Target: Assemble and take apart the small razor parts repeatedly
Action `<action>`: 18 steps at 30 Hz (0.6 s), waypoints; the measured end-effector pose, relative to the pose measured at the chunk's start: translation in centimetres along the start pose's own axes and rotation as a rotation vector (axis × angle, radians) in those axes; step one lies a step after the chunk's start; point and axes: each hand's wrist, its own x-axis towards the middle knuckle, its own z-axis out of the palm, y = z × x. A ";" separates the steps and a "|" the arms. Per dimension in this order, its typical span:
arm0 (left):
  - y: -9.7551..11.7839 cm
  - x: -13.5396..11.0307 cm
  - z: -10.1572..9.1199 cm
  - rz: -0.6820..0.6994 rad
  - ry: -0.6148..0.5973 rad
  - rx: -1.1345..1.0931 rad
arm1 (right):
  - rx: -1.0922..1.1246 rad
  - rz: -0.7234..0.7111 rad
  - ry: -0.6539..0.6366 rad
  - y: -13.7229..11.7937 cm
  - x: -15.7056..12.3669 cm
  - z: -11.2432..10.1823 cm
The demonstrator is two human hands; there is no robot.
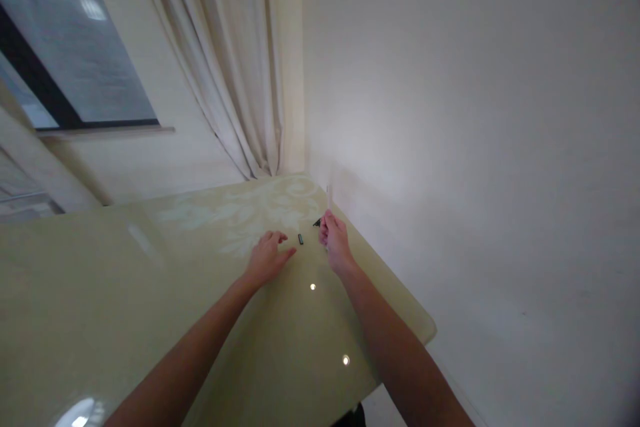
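My right hand (334, 239) is closed around a thin, pale, pen-like stick (329, 199), which points up and away from me above the table. A small dark piece (317, 222) shows just left of my right fingers; whether it touches them I cannot tell. On the tabletop between my hands lies a short dark cylinder (301, 239), like a pen cap. My left hand (270, 257) is just left of that cylinder, thumb and fingers apart, with nothing in its grasp.
The glossy, pale green-yellow table (125, 307) reflects several lights. Along its right edge stands a plain white wall (475, 147). Beige curtains (230, 60) hang behind the far edge, and a dark-framed window (75, 47) is at upper left. Something black (353, 417) shows below the near edge.
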 end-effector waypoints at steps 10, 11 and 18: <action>0.1 3.8 3.2 -0.098 -0.060 0.054 | 0.001 0.073 0.033 1.5 -0.6 1.0; 0.1 3.9 3.2 -0.080 -0.056 0.040 | -0.010 0.075 0.030 1.7 -0.6 1.0; -1.6 -0.7 0.1 0.070 0.103 -0.255 | -0.247 0.024 -0.121 2.2 -1.0 0.3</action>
